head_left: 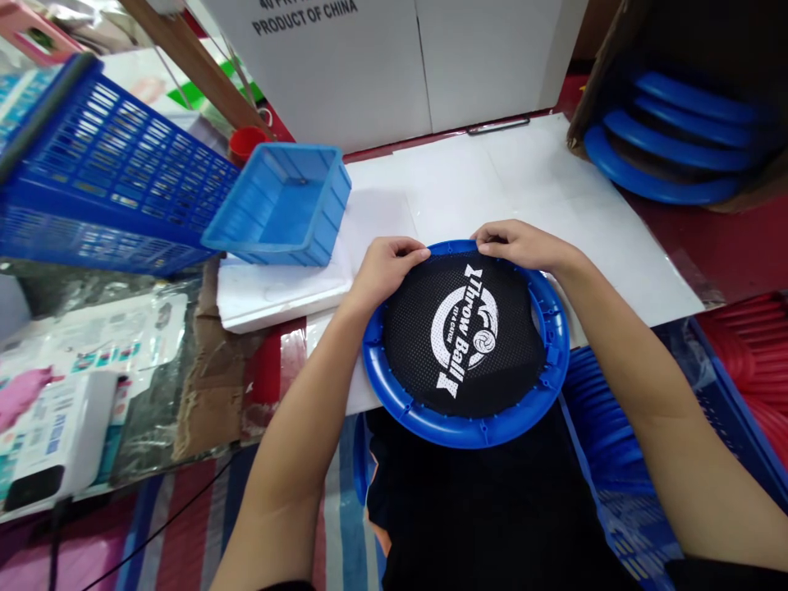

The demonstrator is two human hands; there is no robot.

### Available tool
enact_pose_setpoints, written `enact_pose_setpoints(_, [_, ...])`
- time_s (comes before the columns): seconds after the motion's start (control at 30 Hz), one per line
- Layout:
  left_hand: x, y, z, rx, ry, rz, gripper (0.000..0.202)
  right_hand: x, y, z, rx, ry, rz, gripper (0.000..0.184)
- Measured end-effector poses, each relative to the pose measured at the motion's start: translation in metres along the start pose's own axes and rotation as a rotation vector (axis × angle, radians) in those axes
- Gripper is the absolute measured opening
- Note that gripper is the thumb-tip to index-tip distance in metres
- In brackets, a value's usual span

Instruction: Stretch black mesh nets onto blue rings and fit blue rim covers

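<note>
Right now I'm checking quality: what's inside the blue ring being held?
Black mesh printed "Throw Ball" spans most of the opening in the blue ring. Whatever lies beneath the mesh is covered.

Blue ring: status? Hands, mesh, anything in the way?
Left hand and right hand at far edge of blue ring. Black mesh inside it, gap showing at right. No obstruction seen; light blue bin apart, to the left.

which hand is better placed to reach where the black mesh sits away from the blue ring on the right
Probably the right hand: it touches the far edge of the blue ring nearer that spot, while the left hand is farther off across the black mesh.
</note>
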State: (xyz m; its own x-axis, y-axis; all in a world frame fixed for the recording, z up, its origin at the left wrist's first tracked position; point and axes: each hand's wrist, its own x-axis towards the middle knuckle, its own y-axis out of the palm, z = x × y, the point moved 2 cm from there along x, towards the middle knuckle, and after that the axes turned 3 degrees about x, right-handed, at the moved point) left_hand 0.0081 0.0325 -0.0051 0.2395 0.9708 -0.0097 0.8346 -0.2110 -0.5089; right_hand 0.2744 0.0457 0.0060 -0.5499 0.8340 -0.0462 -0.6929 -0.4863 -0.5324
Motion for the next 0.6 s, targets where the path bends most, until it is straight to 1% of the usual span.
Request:
enact_pose_setpoints(0.17, [0.0024, -0.0045, -0.0024, 0.065, 0.036, 0.019, 0.018, -0.0006, -0.0001, -0.0004, -0.026, -0.001, -0.011, 0.021])
enact_pose_setpoints(0.27, [0.0051, -0.0066, -0.0021, 0.078, 0.035, 0.02, 0.016, 0.0006, 0.0018, -0.002, -0.069, -0.007, -0.047, 0.016])
enact_pose_setpoints(0.37, [0.0058, -0.0049, -0.0015, 0.079, 0.042, 0.021, 0.014, 0.0009, 0.0031, -0.0027, -0.115, -0.015, -0.077, 0.012])
enact_pose_setpoints(0.5, [0.0025, -0.0001, -0.0019, 0.116, 0.094, -0.04, 0.013, 0.0, 0.0019, -0.003, -0.098, -0.013, -0.059, 0.016])
enact_pose_setpoints(0.6, [0.0002, 0.0012, -0.0026, 0.167, 0.141, -0.069, 0.019, -0.0002, 0.0019, -0.0035, -0.06, -0.004, -0.038, 0.016])
